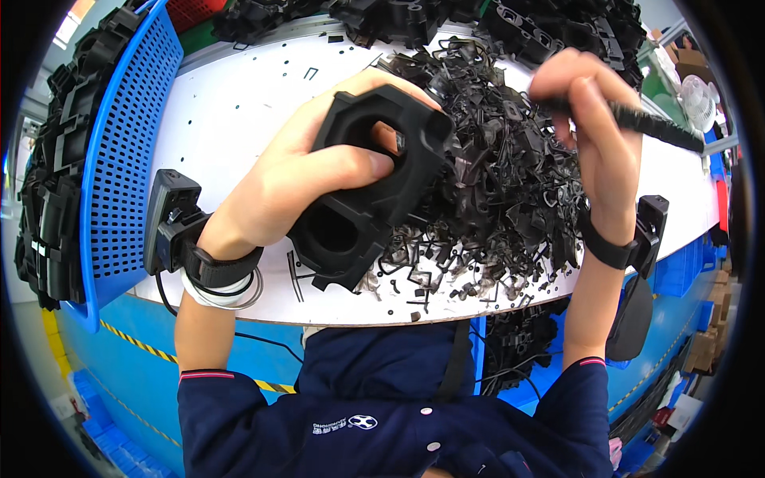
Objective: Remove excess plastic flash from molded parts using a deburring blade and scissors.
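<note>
My left hand [311, 175] grips a black moulded plastic part [398, 183] with large round openings, its thumb reaching into one of them. The part is held tilted above the table. To the right, my raised right hand [594, 103] is closed round a black stick-like tool [657, 127] with a wrapped-looking handle; the hand is slightly blurred. The tool's long end points right, away from the part, and its working tip cannot be made out. Beneath and between my hands spreads a heap of black plastic scraps [510, 183].
A blue perforated basket [127, 167] stands at the left, with black moulded parts [48, 207] beyond its wall. More black parts [566, 28] are piled along the far side. Small trimmings dot the white table [215, 143]. Straps with devices [171, 223] sit on both wrists.
</note>
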A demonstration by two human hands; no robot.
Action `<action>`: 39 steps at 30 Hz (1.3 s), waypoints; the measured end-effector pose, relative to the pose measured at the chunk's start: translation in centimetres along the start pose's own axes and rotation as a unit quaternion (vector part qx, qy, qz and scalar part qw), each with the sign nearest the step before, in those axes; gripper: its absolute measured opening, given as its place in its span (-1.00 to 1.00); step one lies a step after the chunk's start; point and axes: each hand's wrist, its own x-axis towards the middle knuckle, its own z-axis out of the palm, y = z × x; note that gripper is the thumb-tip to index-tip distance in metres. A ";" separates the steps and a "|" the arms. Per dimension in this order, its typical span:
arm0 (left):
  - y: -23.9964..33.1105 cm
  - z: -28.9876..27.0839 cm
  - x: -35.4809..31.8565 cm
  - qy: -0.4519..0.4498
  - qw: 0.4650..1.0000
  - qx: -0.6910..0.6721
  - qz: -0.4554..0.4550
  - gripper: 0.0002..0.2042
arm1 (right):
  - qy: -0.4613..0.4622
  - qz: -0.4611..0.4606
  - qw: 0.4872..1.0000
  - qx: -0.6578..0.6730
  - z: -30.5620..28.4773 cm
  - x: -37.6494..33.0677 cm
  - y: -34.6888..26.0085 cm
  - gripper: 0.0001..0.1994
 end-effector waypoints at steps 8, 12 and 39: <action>0.3 0.4 -0.3 -0.064 0.995 0.036 -0.067 -0.41 | -0.183 0.034 0.982 0.035 2.2 -0.9 -0.3 -0.78; 0.7 0.3 -0.5 -0.164 0.975 0.059 -0.139 -0.57 | -0.326 -0.044 0.944 -0.028 2.0 -0.9 -0.1 -0.92; -0.3 1.5 -0.3 0.019 0.999 -0.002 0.028 -0.58 | -0.111 0.088 0.990 0.014 3.0 -1.2 -1.0 -0.73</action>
